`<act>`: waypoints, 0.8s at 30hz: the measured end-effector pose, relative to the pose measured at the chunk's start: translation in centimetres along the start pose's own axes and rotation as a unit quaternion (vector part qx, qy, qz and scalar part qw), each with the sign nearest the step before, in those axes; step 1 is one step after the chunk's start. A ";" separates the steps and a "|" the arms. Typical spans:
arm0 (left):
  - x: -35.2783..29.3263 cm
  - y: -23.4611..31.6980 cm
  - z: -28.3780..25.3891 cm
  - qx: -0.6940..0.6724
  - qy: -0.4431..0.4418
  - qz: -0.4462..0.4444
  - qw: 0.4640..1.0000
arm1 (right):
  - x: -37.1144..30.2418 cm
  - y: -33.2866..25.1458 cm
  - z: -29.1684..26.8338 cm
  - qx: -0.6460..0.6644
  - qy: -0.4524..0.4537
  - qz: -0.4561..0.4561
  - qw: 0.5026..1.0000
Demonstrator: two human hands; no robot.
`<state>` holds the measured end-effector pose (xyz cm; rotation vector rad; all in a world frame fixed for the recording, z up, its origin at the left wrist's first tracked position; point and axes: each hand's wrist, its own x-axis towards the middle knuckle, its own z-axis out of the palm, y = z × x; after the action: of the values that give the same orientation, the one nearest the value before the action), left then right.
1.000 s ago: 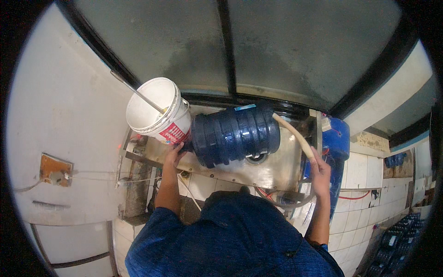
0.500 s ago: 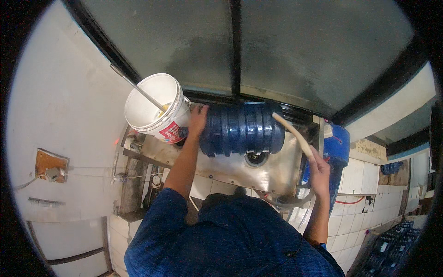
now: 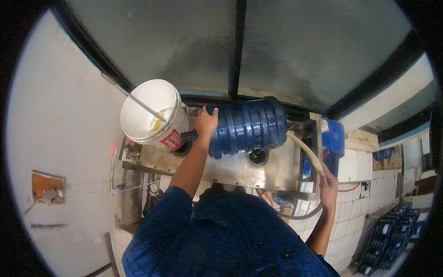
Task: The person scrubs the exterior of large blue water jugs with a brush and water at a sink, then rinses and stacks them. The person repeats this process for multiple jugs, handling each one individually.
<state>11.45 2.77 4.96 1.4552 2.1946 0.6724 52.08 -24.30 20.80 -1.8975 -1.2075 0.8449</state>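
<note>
A ribbed blue water jug (image 3: 251, 127) lies on its side on a steel counter (image 3: 286, 173), its neck pointing left and its base end tipped slightly toward the glass. My left hand (image 3: 206, 122) grips the shoulder of the jug, the thumb and fingertips showing on top. In my right hand (image 3: 328, 187) is a pale hose (image 3: 307, 148), held a little way from its end. That hose end lies by the right, base end of the jug. Below my hand the hose loops down in front of the counter.
A white bucket (image 3: 130, 113) stands left of the jug, with a metal-handled tool (image 3: 136, 100) leaning in it. Drain holes (image 3: 257, 157) open in the counter. A blue barrel (image 3: 333, 138) is at right, dark-framed glass behind. Stacked blue jugs (image 3: 387, 235) sit far right.
The jug's base end has swung away toward the glass. My right hand has lowered the hose, whose end moved from over the jug to beside its base. My left hand shifted slightly right.
</note>
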 end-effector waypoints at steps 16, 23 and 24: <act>1.3 -1.1 1.6 0.020 -0.011 0.136 0.990 | -1.2 -8.9 13.3 0.026 -0.078 -0.105 0.991; 1.3 -7.1 0.5 -0.223 -0.073 0.383 0.893 | -3.0 -13.2 19.0 0.037 -0.133 -0.127 0.982; 1.1 -8.7 0.8 -0.217 -0.072 0.397 0.889 | -2.8 -12.8 19.4 0.038 -0.132 -0.128 0.982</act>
<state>5.22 1.03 -0.95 2.0320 1.1527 1.1695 29.36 -18.71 21.82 -1.5603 -1.5181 1.0076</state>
